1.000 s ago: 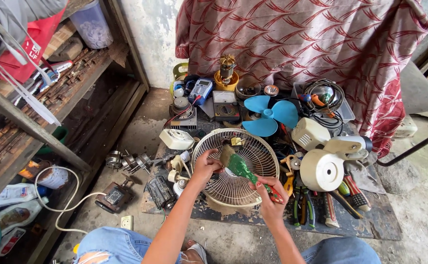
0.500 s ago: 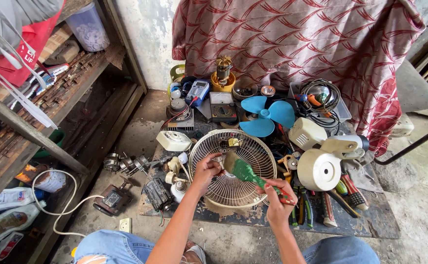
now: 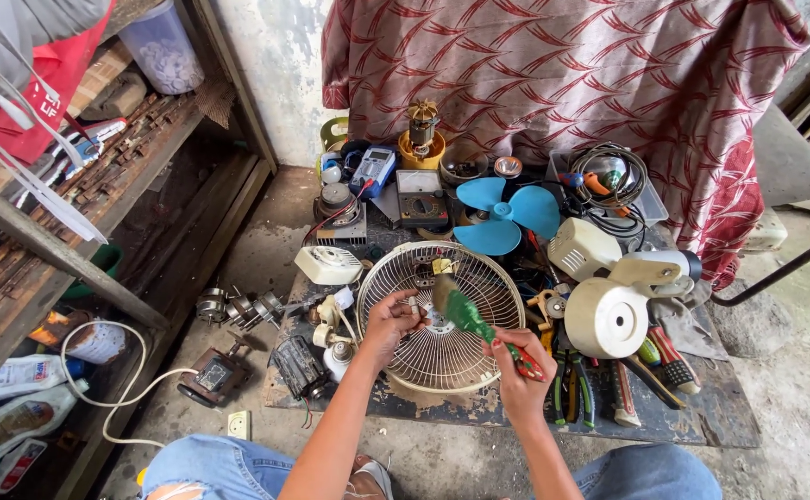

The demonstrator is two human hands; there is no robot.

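A round cream wire fan guard (image 3: pixel 442 356) lies flat on a dark board on the floor. My left hand (image 3: pixel 388 321) rests on the guard's left side, fingers pinched on its wires near the hub. My right hand (image 3: pixel 518 368) is closed around a paintbrush (image 3: pixel 472 319) with a green and red handle; its bristles touch the guard's upper middle. A blue fan blade (image 3: pixel 500 213) lies just beyond the guard, and a cream fan motor housing (image 3: pixel 609 313) sits to its right.
Pliers and screwdrivers (image 3: pixel 609 370) lie right of my right hand. A multimeter (image 3: pixel 373 170), small motors (image 3: pixel 238 308) and a white cable (image 3: pixel 108 370) are scattered left and behind. Wooden shelves (image 3: pixel 62 250) stand at left, a patterned red cloth (image 3: pixel 562 83) hangs behind.
The camera view has shifted slightly. Both hands stay on the fan guard, with the brush moved a little over the wires.
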